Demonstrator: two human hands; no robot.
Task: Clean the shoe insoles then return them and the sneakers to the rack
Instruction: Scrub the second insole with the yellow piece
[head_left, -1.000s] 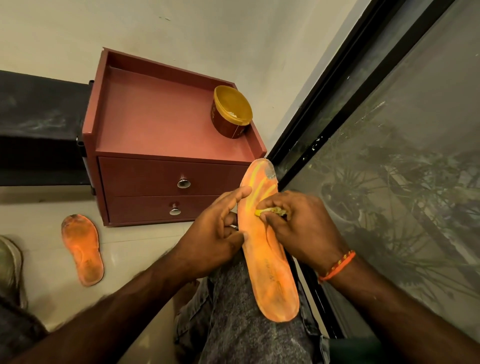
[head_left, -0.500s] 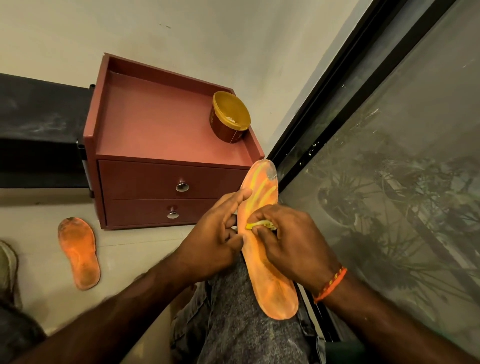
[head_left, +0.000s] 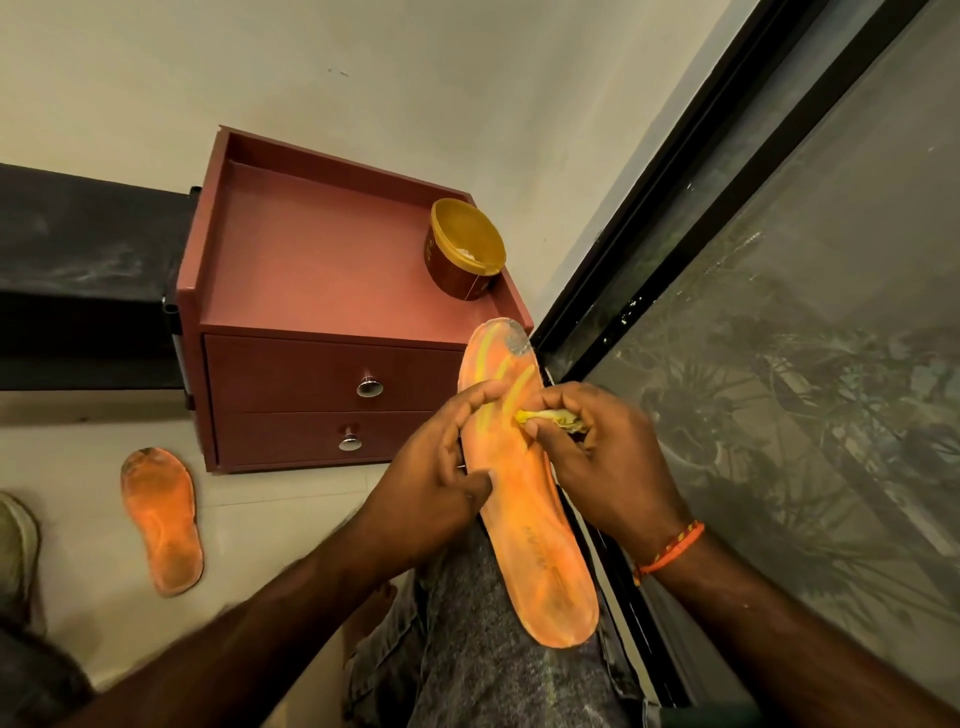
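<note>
An orange insole (head_left: 535, 525) with yellow streaks lies lengthwise on my knee, toe end pointing away. My left hand (head_left: 431, 467) grips its left edge, thumb on the top face and fingers curled behind. My right hand (head_left: 597, 462) pinches a small yellow cloth (head_left: 553, 418) and presses it on the insole's upper right part. A second, dirtier orange insole (head_left: 161, 519) lies flat on the floor at the left. A grey sneaker (head_left: 15, 551) shows partly at the left edge.
A red-brown two-drawer cabinet (head_left: 311, 291) stands against the wall, with an open yellow-rimmed tub (head_left: 464, 257) on its top right corner. A black-framed glass door (head_left: 779, 364) runs along the right. A dark shelf (head_left: 78, 270) sits at the left.
My right hand has rubbed the cloth across the insole, first a little leftward, then back to the right edge. The left hand keeps its grip.
</note>
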